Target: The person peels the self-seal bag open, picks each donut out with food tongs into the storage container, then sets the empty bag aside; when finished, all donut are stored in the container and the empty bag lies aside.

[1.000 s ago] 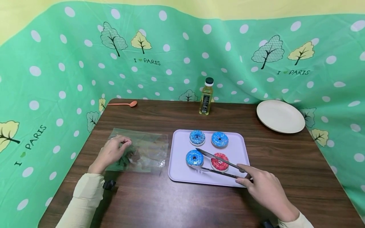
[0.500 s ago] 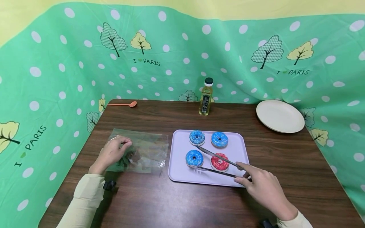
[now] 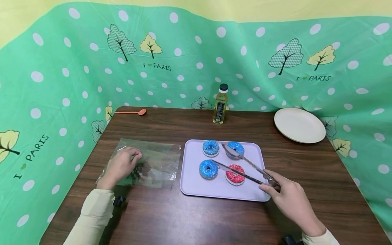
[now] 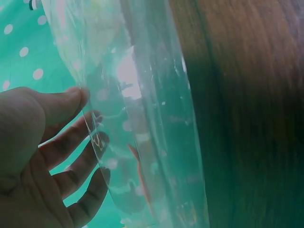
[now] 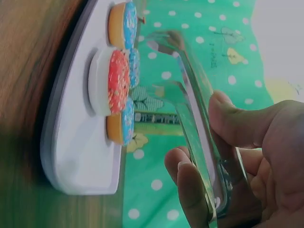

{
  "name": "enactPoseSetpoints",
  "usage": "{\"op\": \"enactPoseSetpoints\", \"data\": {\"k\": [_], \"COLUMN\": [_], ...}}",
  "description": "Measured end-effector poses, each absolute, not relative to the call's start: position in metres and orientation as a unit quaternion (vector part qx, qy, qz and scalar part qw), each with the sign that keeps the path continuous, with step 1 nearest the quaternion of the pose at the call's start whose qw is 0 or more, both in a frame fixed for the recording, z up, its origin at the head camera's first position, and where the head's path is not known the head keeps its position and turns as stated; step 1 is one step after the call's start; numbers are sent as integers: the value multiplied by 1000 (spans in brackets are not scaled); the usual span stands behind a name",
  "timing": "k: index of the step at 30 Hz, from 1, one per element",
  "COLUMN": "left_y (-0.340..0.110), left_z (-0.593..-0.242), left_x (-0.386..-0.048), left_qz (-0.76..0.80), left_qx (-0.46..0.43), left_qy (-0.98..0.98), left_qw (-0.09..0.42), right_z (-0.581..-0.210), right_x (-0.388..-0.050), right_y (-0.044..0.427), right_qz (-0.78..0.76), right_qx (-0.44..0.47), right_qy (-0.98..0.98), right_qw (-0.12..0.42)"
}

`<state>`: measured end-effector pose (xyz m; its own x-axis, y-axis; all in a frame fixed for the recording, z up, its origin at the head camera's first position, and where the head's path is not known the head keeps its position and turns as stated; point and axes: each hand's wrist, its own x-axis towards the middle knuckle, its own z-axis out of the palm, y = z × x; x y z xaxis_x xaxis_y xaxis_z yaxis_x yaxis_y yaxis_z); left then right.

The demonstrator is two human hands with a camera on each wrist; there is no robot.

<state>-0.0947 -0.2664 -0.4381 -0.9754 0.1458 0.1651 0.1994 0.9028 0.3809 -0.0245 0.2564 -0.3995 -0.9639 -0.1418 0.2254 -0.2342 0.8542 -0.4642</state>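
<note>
In the head view, my left hand (image 3: 120, 167) pinches the edge of a clear plastic bag (image 3: 163, 158) between thumb and fingers; the left wrist view shows the bag (image 4: 156, 109) partly raised. My right hand (image 3: 289, 199) grips metal tongs (image 3: 251, 164), their arms spread and nothing between the tips. They hang over a pale lilac tray (image 3: 193, 189). On the tray lie a red doughnut (image 3: 234, 178) and three blue ones: upper left (image 3: 210, 148), upper right (image 3: 239, 147) and lower left (image 3: 208, 170). One tong tip overlaps the upper right doughnut. From the right wrist, the tongs (image 5: 192, 88) appear apart from the doughnuts.
A bottle of yellow liquid (image 3: 219, 107) stands at the table's back edge. To its right lies a cream plate (image 3: 300, 125); at the back left is an orange spoon (image 3: 134, 112). Polka-dot cloth (image 3: 183, 51) hangs behind the wooden table (image 3: 171, 217).
The tongs have lifted and swung from around the lower left blue doughnut toward the back right, with my right hand shifting slightly right. My left hand stays at the bag. The doughnuts keep their places.
</note>
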Motion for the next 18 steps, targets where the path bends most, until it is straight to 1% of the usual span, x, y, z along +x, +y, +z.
{"op": "enactPoseSetpoints", "data": {"k": [2,6,12,18], "left_y": [-265,-262,-258,-256], "left_z": [-440,-441,-446,-449], "left_x": [-95,-95,-97,-101], "left_qz": [-185,-165,-140,-124], "left_qx": [-91,-85,-80,-95], "left_qy": [-976,-981,-985,-985], "left_qw": [66,59,59,77], "right_z": [-401,-404,-408,-413], "right_x": [-26,-28,-31,-34], "right_y": [261,271,284,300], "right_qz": [252,254,258,253], "right_qx": [87,65,38,13], "right_qy": [-958,-959,-961,-964], "right_qw": [103,108,97,84]}}
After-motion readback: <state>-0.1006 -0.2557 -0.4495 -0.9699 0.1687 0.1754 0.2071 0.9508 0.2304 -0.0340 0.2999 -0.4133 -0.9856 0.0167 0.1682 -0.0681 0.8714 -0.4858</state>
